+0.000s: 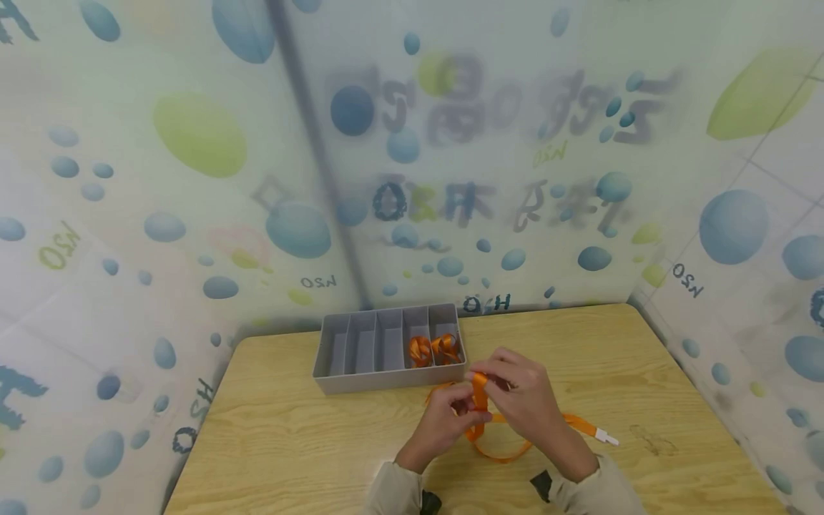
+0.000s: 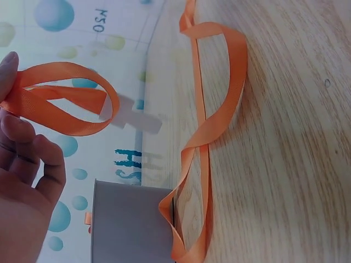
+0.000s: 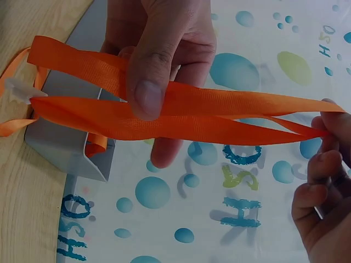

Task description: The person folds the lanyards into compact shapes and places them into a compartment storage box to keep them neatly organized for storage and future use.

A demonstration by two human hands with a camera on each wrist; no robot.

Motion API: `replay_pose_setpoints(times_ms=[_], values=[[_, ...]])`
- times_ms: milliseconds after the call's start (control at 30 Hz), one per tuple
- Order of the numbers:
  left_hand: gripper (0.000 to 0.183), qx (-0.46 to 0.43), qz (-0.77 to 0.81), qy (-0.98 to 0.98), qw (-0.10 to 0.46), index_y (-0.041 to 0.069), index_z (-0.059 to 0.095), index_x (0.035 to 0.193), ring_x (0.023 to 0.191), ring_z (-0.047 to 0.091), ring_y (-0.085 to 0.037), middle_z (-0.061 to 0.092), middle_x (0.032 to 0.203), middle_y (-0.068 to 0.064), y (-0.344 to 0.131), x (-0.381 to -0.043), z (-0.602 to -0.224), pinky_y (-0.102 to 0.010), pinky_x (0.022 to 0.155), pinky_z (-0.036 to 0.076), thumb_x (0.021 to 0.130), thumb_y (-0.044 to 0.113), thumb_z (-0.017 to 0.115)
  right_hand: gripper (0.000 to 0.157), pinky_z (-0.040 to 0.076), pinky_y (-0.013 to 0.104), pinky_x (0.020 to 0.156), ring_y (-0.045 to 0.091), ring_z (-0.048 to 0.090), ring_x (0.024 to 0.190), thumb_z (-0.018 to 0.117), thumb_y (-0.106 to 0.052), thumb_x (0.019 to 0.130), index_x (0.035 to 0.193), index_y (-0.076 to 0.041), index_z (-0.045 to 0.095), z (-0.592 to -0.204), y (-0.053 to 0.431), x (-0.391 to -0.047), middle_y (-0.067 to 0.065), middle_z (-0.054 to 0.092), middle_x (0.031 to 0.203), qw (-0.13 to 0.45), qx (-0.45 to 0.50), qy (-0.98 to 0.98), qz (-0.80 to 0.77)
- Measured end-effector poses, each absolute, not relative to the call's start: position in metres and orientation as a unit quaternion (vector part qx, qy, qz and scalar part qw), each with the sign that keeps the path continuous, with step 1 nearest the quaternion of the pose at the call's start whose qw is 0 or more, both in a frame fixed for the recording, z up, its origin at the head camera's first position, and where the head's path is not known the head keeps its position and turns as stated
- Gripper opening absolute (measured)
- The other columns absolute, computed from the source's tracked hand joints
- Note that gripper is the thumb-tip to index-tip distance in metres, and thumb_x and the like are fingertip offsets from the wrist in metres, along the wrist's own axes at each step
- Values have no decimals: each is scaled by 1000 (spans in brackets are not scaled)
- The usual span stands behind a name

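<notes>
Both hands grip one orange lanyard (image 1: 480,393) in front of the grey box. My left hand (image 1: 444,422) pinches its doubled straps between thumb and fingers, with a loop (image 2: 104,123) hanging below. Higher up and to the right, my right hand (image 1: 524,393) pinches the folded top; its fingertips (image 3: 330,118) show at the edge of the right wrist view. Between the hands the two straps run flat and nearly parallel. Loose orange strap (image 2: 237,71) curves over the table beneath, and a white plastic clip (image 1: 605,437) shows at a strap end right of the right hand.
The grey divided box (image 1: 386,379) stands at the table's back edge, left of the hands. Coiled orange lanyards (image 1: 420,350) lie in its two rightmost compartments. Patterned sheeting (image 1: 412,143) rises behind and beside the wooden table (image 1: 270,429).
</notes>
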State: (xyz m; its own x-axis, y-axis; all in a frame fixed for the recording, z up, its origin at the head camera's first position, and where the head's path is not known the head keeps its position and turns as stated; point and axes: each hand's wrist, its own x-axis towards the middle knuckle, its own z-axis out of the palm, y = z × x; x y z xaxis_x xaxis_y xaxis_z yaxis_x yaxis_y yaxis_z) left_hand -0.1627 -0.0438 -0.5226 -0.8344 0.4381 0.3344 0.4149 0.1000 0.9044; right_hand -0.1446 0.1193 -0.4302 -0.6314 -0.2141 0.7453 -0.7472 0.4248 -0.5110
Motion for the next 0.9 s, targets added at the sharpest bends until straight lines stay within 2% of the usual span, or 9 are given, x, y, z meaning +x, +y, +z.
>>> replay_pose_setpoints(times_ms=[167,300,433,600,800,900], values=[[11,303,604,737,-11,6,69,82,63,46,-1,57,73,-5,-44,-164,-526,-17,55,41,84,9,79,29,33,10,48,-1,39,56,74,16,73,89,-8,79,-430,117,-145,-7,59,75,319,322,-776,439],[6,292,607,739,-7,5,74,86,64,47,-1,63,78,-7,-44,-164,-526,-17,56,42,84,8,79,32,33,9,49,0,41,56,73,18,71,90,-6,78,-429,116,-144,-4,60,76,318,338,-765,447],[9,268,608,747,-7,1,77,90,66,48,0,67,83,-11,-44,-163,-522,-16,58,42,82,4,79,34,34,9,49,0,41,56,70,21,69,90,-5,78,-430,117,-143,-3,60,77,312,339,-768,445],[3,260,588,765,-38,-3,75,83,70,49,-3,63,78,-15,-48,-159,-502,-19,62,44,84,0,76,39,33,9,49,0,40,55,67,22,63,88,-7,77,-431,117,-141,-6,55,72,313,341,-769,440],[9,230,573,781,-96,-4,76,81,77,61,-18,71,83,-13,-53,-156,-475,-39,67,53,81,-10,69,39,33,9,48,0,39,54,73,17,60,90,-8,75,-436,119,-139,-6,52,69,306,337,-766,454],[17,207,583,778,-113,-4,76,81,73,60,-21,71,79,-12,-53,-158,-469,-37,66,53,77,-17,66,30,33,10,47,0,38,52,86,2,66,92,-7,74,-440,120,-136,-5,52,68,293,324,-766,472]])
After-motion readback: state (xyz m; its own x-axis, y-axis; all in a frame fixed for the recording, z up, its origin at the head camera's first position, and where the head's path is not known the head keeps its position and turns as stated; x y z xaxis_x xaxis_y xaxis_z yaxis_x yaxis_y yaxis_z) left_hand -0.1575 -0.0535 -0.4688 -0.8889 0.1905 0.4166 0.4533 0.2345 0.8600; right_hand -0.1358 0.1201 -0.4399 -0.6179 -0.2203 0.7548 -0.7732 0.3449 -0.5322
